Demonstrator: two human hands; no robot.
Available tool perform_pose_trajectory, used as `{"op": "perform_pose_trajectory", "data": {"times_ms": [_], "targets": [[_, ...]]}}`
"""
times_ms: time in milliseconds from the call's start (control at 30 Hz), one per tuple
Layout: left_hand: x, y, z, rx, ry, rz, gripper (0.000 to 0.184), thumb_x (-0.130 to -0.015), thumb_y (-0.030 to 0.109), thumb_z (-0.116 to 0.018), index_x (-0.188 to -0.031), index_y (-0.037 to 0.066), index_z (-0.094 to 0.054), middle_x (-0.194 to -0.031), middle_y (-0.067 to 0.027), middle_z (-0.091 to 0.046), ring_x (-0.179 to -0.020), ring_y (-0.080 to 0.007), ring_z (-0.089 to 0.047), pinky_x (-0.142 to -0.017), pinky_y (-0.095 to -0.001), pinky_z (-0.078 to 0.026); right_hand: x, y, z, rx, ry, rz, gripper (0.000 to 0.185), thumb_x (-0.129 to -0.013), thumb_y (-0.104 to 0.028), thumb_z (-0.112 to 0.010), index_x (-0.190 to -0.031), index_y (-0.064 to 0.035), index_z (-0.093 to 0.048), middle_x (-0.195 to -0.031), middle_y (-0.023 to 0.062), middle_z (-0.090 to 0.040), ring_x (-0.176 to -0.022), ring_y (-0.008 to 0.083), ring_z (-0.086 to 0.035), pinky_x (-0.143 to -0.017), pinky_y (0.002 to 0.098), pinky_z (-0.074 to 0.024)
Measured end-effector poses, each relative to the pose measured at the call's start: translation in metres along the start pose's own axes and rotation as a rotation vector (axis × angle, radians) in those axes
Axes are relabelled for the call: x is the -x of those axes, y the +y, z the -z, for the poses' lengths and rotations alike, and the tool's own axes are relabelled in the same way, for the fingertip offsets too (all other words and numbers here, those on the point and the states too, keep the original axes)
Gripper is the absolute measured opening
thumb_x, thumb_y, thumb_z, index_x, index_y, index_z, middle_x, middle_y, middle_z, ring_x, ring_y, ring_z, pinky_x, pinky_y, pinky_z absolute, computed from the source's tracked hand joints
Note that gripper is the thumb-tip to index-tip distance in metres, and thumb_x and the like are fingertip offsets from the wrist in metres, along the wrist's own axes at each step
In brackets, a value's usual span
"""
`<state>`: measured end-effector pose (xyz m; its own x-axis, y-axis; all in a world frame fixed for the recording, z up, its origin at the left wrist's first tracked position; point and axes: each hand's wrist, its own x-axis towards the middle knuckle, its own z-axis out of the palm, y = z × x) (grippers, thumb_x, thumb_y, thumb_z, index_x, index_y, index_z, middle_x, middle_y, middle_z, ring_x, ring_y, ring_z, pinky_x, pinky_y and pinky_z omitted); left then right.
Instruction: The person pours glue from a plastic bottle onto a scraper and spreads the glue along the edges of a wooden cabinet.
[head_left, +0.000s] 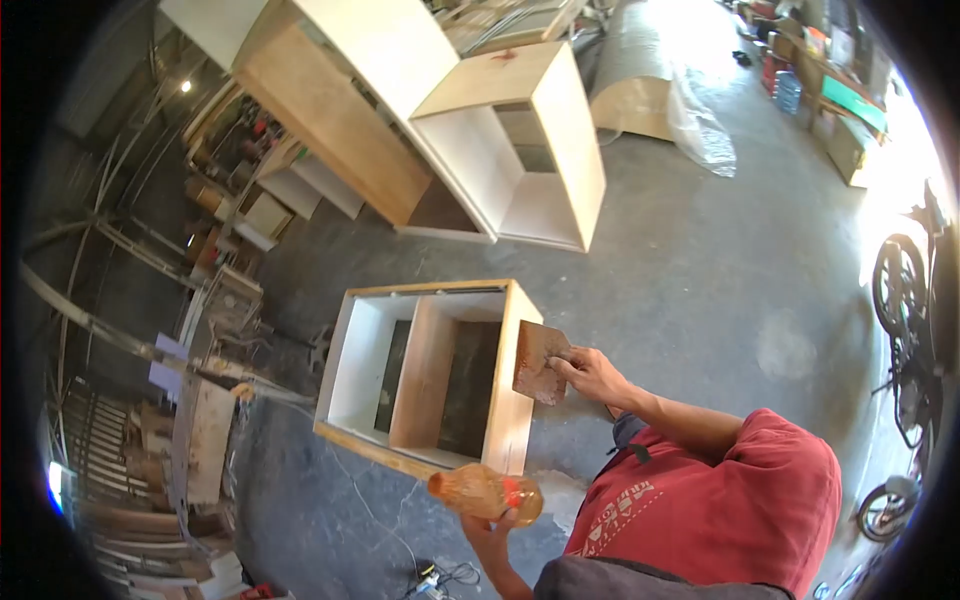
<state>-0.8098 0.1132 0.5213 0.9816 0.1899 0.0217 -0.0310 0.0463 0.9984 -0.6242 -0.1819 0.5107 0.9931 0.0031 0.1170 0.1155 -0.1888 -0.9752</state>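
My left hand (487,538) is wrapped round a clear plastic bottle (470,490) with a red label and amber-brown contents. The bottle lies tilted, its narrow end pointing left, by the near corner of a small wooden cabinet (512,400). In my right hand (597,378) is a flat, brown-stained scraper (540,363), gripped at one edge by thumb and fingers. Its blade overlaps the cabinet's pale side panel in view; I cannot tell whether it touches. White-lined inside, the cabinet stands on the floor with a divider between two compartments.
Larger unfinished cabinets (560,130) stand beyond on the grey concrete floor (690,280). Cables (450,575) lie near my left hand. Wood pieces and a bench (212,440) line the left side, motorcycles (905,300) the right. A plastic-wrapped roll (640,85) is farther back.
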Motion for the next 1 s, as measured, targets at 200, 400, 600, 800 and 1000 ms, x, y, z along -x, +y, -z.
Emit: {"op": "perform_pose_trajectory", "data": {"times_ms": [200,400,600,800,1000], "targets": [[-0.003,0.022,0.001,-0.061,0.013,-0.12,0.094,-0.075,0.006,-0.085,-0.158,0.003,-0.041,-0.145,-0.0135,-0.059,-0.132,-0.0266,-0.061,-0.116,-0.0431,-0.048,0.043,0.019,0.086,-0.018,0.049,-0.192,0.039,-0.106,-0.029,-0.061,-0.108,0.0089,-0.07,-0.078,0.0227,-0.069,-0.072,0.0239,-0.066,-0.072,0.0429,-0.0546],[-0.027,0.143,-0.088,-0.674,-0.338,0.042,0.09,-0.073,0.026,-0.096,-0.15,0.005,-0.055,-0.125,-0.0105,-0.073,-0.119,-0.0222,-0.069,-0.103,-0.0382,-0.054,0.037,0.042,0.15,-0.299,-0.02,-0.317,0.042,-0.107,-0.033,-0.062,-0.108,0.0074,-0.074,-0.09,0.0149,-0.076,-0.081,0.0225,-0.071,-0.074,0.041,-0.0577],[-0.082,0.21,-0.218,-1.054,-0.754,0.283,0.072,-0.075,0.029,-0.096,-0.137,0.006,-0.065,-0.119,-0.0093,-0.075,-0.106,-0.0181,-0.07,-0.095,-0.0362,-0.057,0.048,0.047,0.234,-0.603,-0.155,-0.531,0.046,-0.106,-0.038,-0.067,-0.13,0.0006,-0.071,-0.113,0.0121,-0.078,-0.098,0.0233,-0.077,-0.083,0.0396,-0.0628],[-0.134,0.222,-0.349,-1.436,-0.949,0.637,0.068,-0.068,0.037,-0.096,-0.121,0.004,-0.071,-0.104,-0.0096,-0.077,-0.094,-0.0178,-0.073,-0.083,-0.0347,-0.06,0.08,0.072,0.304,-0.582,-0.15,-0.542,0.038,-0.104,-0.033,-0.07,-0.125,-0.0012,-0.073,-0.106,0.0079,-0.078,-0.088,0.018,-0.075,-0.072,0.0334,-0.059],[-0.15,0.224,-0.429,-1.801,-0.892,0.871,0.073,-0.066,0.035,-0.095,-0.131,0.008,-0.074,-0.122,-0.0183,-0.076,-0.104,-0.0341,-0.077,-0.089,-0.0473,-0.062,0.097,0.077,0.313,-0.62,-0.192,-0.564,0.035,-0.105,-0.029,-0.069,-0.127,-0.0015,-0.071,-0.108,0.0076,-0.078,-0.091,0.0175,-0.074,-0.074,0.0357,-0.0598]]}}
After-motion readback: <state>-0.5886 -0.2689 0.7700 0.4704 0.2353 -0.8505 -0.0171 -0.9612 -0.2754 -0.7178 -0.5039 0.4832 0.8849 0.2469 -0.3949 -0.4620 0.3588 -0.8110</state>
